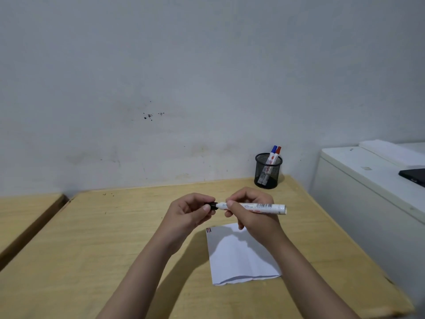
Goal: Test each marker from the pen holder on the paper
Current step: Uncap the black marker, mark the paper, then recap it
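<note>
- Right hand (250, 212) wrapped around a white marker (264, 206), held level above the table (115, 238).
- Left hand (190, 215) pinching the black cap (212, 206) at the marker's left end, cap touching the barrel.
- Just below the hands, flat on the table: white paper (239, 256), red marks (208, 230) at its far left corner.
- Farther back, near the wall: black mesh holder (268, 171), upright, with blue marker (273, 150) and red marker (278, 151) leaning inside.
- Off to the right: white cabinet (358, 180), dark device (414, 176) on top.
</note>
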Demonstrator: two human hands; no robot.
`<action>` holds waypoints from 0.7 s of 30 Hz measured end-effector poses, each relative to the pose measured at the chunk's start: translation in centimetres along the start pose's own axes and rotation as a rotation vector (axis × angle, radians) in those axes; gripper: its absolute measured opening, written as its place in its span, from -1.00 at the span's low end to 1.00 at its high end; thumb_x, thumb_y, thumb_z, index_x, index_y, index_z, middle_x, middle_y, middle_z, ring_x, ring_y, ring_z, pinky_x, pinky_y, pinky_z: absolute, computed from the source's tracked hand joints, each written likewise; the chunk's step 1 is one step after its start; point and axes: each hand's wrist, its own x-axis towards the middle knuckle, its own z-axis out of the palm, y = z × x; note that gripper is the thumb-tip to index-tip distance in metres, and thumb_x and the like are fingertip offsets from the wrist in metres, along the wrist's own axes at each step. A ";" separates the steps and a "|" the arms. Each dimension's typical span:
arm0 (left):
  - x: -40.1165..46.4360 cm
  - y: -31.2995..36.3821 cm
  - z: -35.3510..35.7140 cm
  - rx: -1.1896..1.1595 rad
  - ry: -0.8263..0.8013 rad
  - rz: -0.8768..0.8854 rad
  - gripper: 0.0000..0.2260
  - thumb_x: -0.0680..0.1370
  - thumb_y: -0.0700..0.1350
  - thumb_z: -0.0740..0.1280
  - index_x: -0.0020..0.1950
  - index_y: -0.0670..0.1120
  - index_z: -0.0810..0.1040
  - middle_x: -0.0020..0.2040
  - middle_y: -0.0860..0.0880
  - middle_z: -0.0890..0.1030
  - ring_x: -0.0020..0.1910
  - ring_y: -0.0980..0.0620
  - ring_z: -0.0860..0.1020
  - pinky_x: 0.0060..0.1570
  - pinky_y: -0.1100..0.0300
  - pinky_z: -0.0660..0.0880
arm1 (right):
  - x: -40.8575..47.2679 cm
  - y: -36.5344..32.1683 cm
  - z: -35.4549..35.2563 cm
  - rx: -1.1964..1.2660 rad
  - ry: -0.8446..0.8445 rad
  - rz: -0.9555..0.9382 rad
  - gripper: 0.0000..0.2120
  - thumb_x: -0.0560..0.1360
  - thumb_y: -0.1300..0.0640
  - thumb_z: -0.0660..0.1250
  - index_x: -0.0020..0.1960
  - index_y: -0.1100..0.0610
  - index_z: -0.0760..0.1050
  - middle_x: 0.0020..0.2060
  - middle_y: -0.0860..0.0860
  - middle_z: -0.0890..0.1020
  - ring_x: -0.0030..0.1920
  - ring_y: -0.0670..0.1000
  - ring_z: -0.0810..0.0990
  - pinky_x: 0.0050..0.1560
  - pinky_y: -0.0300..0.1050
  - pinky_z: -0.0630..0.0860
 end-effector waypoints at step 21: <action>-5.8 5.3 4.0 0.249 0.287 0.746 -0.88 0.40 -0.27 0.40 -0.12 -0.10 0.66 -0.21 -0.02 0.64 -0.18 0.04 0.61 -0.18 0.29 0.53 | -2.9 -5.7 4.4 0.629 0.031 -0.134 -0.57 0.11 -0.23 0.57 -0.24 0.10 0.66 -0.56 -0.03 0.45 -0.49 -0.08 0.46 -0.41 -0.24 0.47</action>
